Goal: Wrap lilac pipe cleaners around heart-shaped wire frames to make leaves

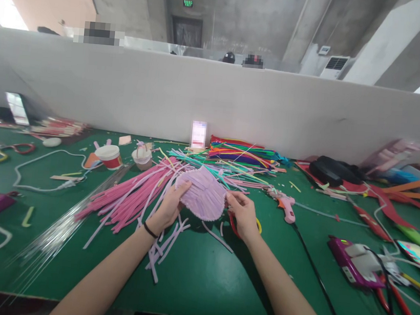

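A rounded lilac piece (pixel 204 194) made of fuzzy stems set side by side is held up above the green table. My left hand (pixel 172 204) grips its left edge, thumb on the front face and fingers partly hidden behind. At the right edge, my right hand (pixel 242 210) pinches the rim between thumb and fingers. Red-and-yellow-handled scissors (pixel 259 225) lie partly hidden beneath my right hand. Loose lilac chenille stems (pixel 168 246) are scattered under and left of the piece, next to a pile of pink chenille stems (pixel 133 197).
A pink glue gun (pixel 285 206) lies to the right, its black cord running to the front edge. Behind are multicoloured stems (pixel 243 154) and a propped phone (pixel 199 134). Clear thin rods (pixel 64 223), a paper cup (pixel 109 157) and purple power strips (pixel 354 268) also occupy the table.
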{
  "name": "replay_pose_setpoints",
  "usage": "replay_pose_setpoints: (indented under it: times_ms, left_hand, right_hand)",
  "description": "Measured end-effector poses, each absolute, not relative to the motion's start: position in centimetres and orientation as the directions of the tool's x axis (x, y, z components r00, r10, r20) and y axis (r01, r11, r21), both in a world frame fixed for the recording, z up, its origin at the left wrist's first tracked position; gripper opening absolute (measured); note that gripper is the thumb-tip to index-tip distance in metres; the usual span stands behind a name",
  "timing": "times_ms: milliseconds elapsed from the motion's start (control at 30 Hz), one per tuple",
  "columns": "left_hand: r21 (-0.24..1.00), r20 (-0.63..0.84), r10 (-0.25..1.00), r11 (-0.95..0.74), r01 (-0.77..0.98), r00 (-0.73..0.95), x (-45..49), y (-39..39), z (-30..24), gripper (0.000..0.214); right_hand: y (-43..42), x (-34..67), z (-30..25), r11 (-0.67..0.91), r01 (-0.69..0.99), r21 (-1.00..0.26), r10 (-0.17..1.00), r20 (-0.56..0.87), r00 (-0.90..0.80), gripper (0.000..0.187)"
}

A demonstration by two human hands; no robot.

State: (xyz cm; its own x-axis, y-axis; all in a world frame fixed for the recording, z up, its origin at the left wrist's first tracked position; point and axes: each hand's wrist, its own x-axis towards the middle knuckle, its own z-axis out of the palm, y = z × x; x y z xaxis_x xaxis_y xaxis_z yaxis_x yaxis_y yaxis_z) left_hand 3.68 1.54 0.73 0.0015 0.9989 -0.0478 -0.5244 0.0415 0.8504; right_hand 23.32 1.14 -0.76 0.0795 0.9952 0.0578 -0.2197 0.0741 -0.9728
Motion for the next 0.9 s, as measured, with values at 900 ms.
replay_pose_setpoints:
  times_ms: [900]
  left_hand:
    - [0.850, -0.026, 0.998, -0.006, -0.526, -0.053, 3.85, 1.55, 0.63, 0.041]
  right_hand:
    - [0.99, 23.23, -0.64, 0.072, -0.241, -0.968, 0.996, 0.057, 0.070, 0.030]
